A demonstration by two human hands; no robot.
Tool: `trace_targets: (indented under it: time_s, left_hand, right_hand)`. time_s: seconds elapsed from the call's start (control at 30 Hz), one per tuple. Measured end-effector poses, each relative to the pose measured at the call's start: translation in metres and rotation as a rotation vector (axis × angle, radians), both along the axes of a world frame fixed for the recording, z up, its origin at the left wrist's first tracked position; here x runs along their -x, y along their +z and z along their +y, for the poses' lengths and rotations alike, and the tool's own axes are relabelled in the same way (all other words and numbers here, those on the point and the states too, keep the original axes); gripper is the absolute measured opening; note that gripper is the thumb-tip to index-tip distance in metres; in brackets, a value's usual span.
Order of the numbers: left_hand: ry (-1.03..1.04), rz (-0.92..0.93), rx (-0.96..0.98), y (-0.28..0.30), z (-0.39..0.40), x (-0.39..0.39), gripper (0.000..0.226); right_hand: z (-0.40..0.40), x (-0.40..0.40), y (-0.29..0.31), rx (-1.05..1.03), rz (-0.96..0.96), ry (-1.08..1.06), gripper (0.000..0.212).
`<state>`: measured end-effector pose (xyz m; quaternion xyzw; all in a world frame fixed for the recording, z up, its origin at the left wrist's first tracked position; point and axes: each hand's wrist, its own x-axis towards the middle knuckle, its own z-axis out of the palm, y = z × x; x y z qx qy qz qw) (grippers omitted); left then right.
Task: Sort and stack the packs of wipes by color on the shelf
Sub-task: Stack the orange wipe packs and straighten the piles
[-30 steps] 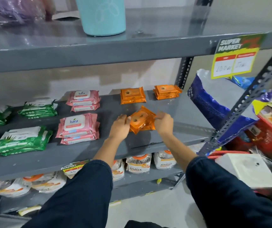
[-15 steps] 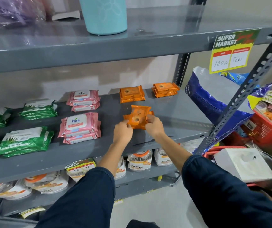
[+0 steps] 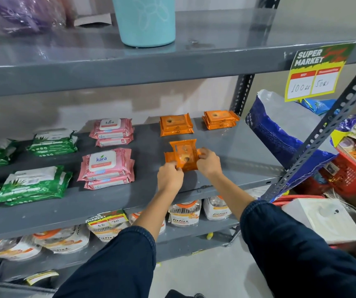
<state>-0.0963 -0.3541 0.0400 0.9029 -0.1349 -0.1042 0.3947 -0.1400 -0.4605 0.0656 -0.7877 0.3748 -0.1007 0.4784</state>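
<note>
Left hand (image 3: 170, 177) and right hand (image 3: 209, 163) pinch orange packs (image 3: 182, 154) at the shelf (image 3: 237, 155) middle. Red basket (image 3: 353, 179), right, holds assorted packets; contents indistinct.

Before me stands a grey metal rack (image 3: 194, 67) with perforated angle uprights (image 3: 242, 93). The boards are glossy and reflect overhead light. The wall (image 3: 54, 108) behind is pale, pinkish-beige, with dull patches. On the top board I note a teal tumbler (image 3: 146, 20) and crumpled purple plastic (image 3: 20, 14). A yellow supermarket price tag (image 3: 317, 70) hangs from the upper board's edge. The board below mine carries clear bottles with orange labels (image 3: 185, 212). To my right, beside the rack, I see a blue-and-white sack (image 3: 280, 130), a red basket (image 3: 351, 179) and a white box (image 3: 323, 220). The floor (image 3: 205, 274) is pale and plain.
</note>
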Motion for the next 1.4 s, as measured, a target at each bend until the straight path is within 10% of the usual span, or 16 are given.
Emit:
trace_targets:
  time_s: [0.37,0.7,1.4]
  left_hand:
    - [-0.230,0.028,-0.353,0.007,-0.008,-0.057,0.040]
    - [-0.188,-0.213,-0.151,-0.018,0.010,-0.002,0.053]
    - [-0.133,-0.079,0.026,-0.020,0.008,-0.033,0.050]
  right_hand:
    - [0.023,0.001,-0.009,0.137,-0.022,0.024,0.022]
    - [-0.044,0.013,-0.033,0.392,0.159,0.324,0.063]
    - [-0.037,0.005,-0.043,0.171,-0.044,0.059,0.036]
